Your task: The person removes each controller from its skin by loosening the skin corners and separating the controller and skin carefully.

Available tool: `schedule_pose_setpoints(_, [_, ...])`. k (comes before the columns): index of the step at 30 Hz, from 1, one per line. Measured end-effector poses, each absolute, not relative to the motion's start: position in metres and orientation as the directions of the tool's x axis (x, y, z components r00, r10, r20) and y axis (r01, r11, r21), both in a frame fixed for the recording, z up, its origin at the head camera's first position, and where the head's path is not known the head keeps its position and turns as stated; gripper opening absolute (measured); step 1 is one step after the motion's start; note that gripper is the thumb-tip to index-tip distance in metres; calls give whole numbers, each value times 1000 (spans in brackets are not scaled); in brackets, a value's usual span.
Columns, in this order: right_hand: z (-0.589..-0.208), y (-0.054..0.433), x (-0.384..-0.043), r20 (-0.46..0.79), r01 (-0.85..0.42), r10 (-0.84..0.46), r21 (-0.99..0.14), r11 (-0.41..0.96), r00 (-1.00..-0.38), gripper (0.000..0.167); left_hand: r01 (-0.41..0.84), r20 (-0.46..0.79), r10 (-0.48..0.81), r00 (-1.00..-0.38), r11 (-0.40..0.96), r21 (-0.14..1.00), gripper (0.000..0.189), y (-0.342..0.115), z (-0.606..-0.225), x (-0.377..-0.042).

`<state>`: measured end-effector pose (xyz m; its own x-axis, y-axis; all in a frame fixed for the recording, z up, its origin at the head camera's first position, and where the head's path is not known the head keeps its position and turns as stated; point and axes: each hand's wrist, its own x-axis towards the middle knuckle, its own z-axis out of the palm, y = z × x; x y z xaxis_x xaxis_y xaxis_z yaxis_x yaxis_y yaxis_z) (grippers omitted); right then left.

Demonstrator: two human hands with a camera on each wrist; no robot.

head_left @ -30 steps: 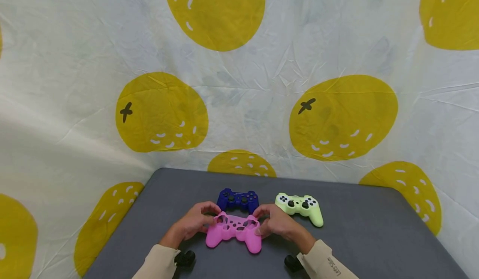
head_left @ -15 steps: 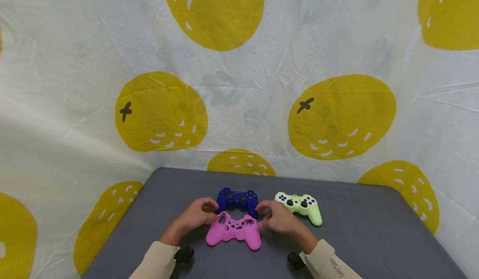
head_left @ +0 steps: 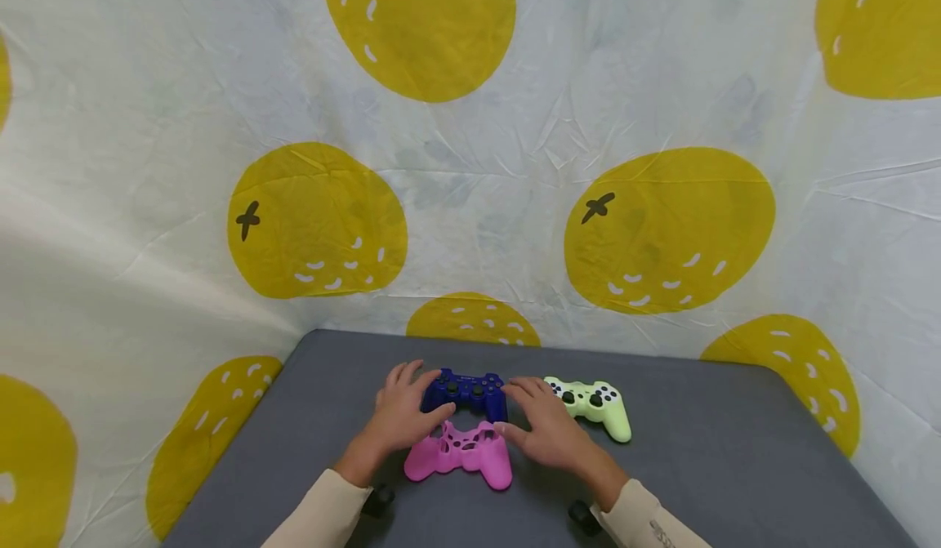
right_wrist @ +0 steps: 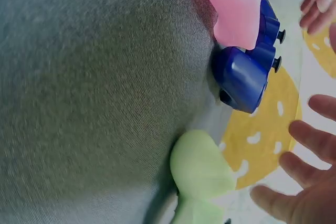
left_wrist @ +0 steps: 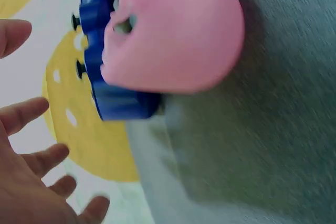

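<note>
A pink silicone controller cover [head_left: 463, 454], with cut-out holes across its top, lies on the dark grey table in the head view. Just behind it sits a dark blue game controller [head_left: 466, 389] with two black sticks. My left hand [head_left: 400, 409] is over the left side of both, fingers spread and reaching toward the blue controller. On the other side my right hand [head_left: 547, 425] hovers with its fingers extended near the controller's right end. Both wrist views show the fingers apart, holding nothing. The left hand partly covers the cover's upper left corner in the head view.
To the right of the blue controller lies a pale green controller [head_left: 595, 405], partly behind my right hand. The grey table [head_left: 698, 450] ends at a white cloth [head_left: 485, 229] printed with yellow fruit, hanging behind and at the left.
Both hands have let go of the pink cover, which now rests on the table. The left hand has moved forward and its fingers have spread; the right hand's fingers have straightened.
</note>
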<state>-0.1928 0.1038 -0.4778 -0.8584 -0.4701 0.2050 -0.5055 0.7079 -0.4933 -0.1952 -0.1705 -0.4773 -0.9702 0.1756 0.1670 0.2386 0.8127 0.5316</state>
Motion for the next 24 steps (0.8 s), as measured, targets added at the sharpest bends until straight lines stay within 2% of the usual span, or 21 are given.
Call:
schedule_pose_setpoints(8, [-472, 105, -190, 217, -480, -428, -370, 795, -877, 62, 246, 190, 180, -965, 874, 419, 79, -149, -472, -196])
schedule_pose_setpoints(18, [-466, 120, -194, 190, -451, -413, -261, 853, -891, 71, 256, 148, 216, -965, 898, 359, 84, -123, -464, -202])
schedule_pose_setpoints(24, [-463, 133, -198, 185, -428, -393, -225, 875, -901, 71, 281, 137, 248, -959, 896, 344, 83, -105, -462, -205])
